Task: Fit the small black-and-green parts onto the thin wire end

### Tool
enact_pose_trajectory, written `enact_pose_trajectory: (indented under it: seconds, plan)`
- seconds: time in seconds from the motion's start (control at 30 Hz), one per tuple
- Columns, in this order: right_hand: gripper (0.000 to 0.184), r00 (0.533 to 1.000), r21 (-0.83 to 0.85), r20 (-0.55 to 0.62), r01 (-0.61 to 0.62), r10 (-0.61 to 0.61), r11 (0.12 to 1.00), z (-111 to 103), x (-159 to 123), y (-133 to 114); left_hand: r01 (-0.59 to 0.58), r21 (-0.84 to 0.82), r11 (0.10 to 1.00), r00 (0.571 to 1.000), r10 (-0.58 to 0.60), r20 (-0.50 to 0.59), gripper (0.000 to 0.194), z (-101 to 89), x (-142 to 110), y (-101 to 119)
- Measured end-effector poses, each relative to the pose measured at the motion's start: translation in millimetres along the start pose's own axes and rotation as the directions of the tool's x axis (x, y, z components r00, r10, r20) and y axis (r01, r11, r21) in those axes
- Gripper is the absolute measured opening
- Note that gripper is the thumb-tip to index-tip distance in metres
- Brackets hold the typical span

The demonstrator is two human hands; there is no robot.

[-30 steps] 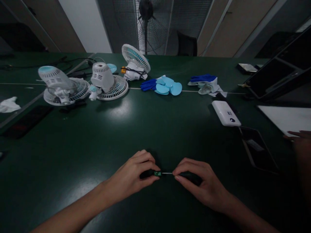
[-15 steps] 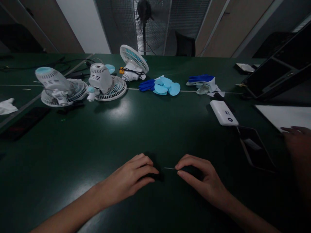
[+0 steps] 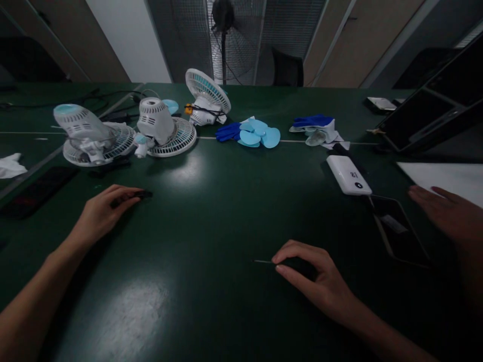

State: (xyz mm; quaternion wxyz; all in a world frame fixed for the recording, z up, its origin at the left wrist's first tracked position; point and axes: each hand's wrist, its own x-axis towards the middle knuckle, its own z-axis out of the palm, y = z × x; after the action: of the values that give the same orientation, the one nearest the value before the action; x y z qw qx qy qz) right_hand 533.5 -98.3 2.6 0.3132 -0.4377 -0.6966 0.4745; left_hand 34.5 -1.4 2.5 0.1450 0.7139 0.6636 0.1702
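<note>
My left hand (image 3: 109,208) is over the left part of the dark green table, its fingers pinched on a small black part (image 3: 144,194) whose exact kind I cannot make out. My right hand (image 3: 311,274) rests near the front of the table, closed around a screwdriver (image 3: 298,265). The tool's dark handle is mostly under the palm, and its thin metal shaft points left. Just beyond my left hand lie two white fan heads, one tilted with its grille down (image 3: 88,133) and another beside it (image 3: 156,125).
A third fan (image 3: 207,100) stands farther back. Light blue fan blades (image 3: 260,133) lie by blue gloves (image 3: 228,131); more gloves (image 3: 317,128) are to the right. A white power bank (image 3: 347,174) and a phone (image 3: 400,229) lie right, near another person's hand (image 3: 449,211).
My left hand has moved from near the screwdriver tip to the far left, carrying the small black part. My right hand has stayed in place. The other person's hand has shifted left.
</note>
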Motion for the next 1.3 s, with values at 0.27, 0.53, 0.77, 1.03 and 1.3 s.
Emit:
enact_pose_trajectory:
  seconds: [0.27, 0.53, 0.77, 1.03, 1.3]
  plan:
    - [0.012, 1.000, -0.015, 0.012, 0.009, -0.009, 1.000, 0, 0, 2, 0.107, -0.002, 0.994, 0.993, -0.106, 0.060, 0.086, -12.5, -7, -14]
    - [0.011, 1.000, -0.015, 0.008, -0.003, 0.003, 1.000, -1, 0, 1, 0.113, 0.084, 0.990, 0.994, -0.112, -0.006, 0.081, -18.5, -10, -22]
    - [0.011, 1.000, -0.028, -0.008, 0.010, -0.010, 1.000, 0, 0, -1, 0.158, 0.091, 0.983, 0.987, -0.161, 0.022, 0.090, -24.0, -13, -29]
    - [0.010, 0.999, -0.039, -0.031, 0.013, -0.015, 0.999, 1, 1, -2, 0.170, 0.212, 0.962, 0.985, -0.171, -0.015, 0.063, -23.4, -15, -31]
    - [0.011, 1.000, -0.032, -0.001, -0.007, 0.007, 0.999, 0, 0, -2, 0.224, -0.162, 0.961, 0.939, -0.257, -0.230, 0.047, -14.0, -21, 14]
